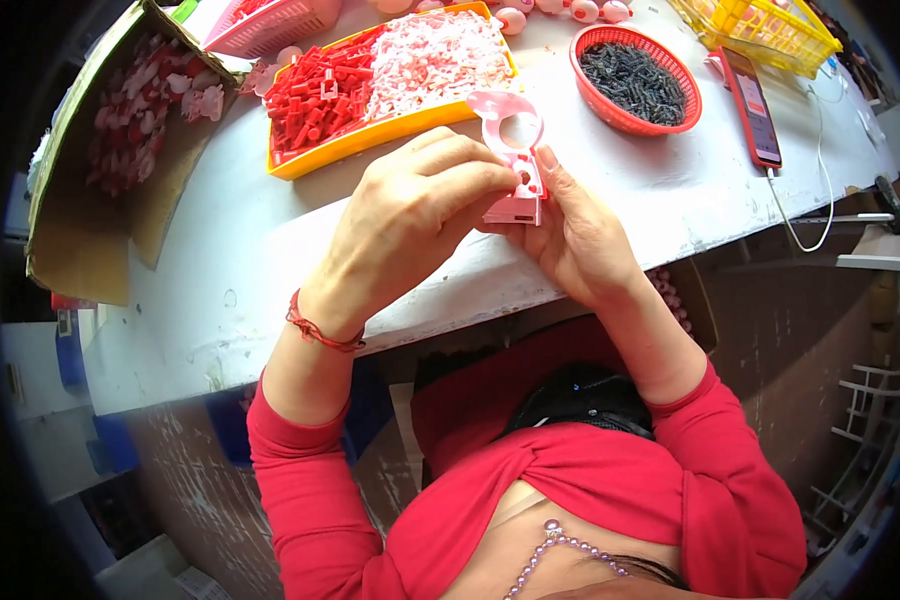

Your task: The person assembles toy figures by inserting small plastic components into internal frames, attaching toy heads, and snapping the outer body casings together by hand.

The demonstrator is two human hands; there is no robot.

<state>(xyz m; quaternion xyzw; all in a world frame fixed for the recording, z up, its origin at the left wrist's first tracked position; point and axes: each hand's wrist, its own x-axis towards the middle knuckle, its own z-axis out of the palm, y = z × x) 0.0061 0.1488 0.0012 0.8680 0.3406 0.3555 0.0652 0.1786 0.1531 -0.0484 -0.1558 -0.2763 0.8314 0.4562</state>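
Note:
Near the table's front edge, my right hand (585,230) holds a pink plastic part (529,160) from its right side, thumb along the edge. The part has a round ring at the top, a boxy lower end and small red pieces (533,188) set in its middle. My left hand (405,215) reaches over from the left with its fingers closed in a pinch against the middle of the part. Whatever lies between those fingertips is hidden. Just beyond, a yellow tray (370,133) holds red plastic pieces (315,100) and small pink-and-white pieces (435,60).
A red basket of small dark pieces (632,85) stands right of the tray. Farther right lie a phone (752,110) with a white cable and a yellow basket (785,35). An open cardboard box (80,225) with pink parts stands left. A pink basket (270,30) is at the back.

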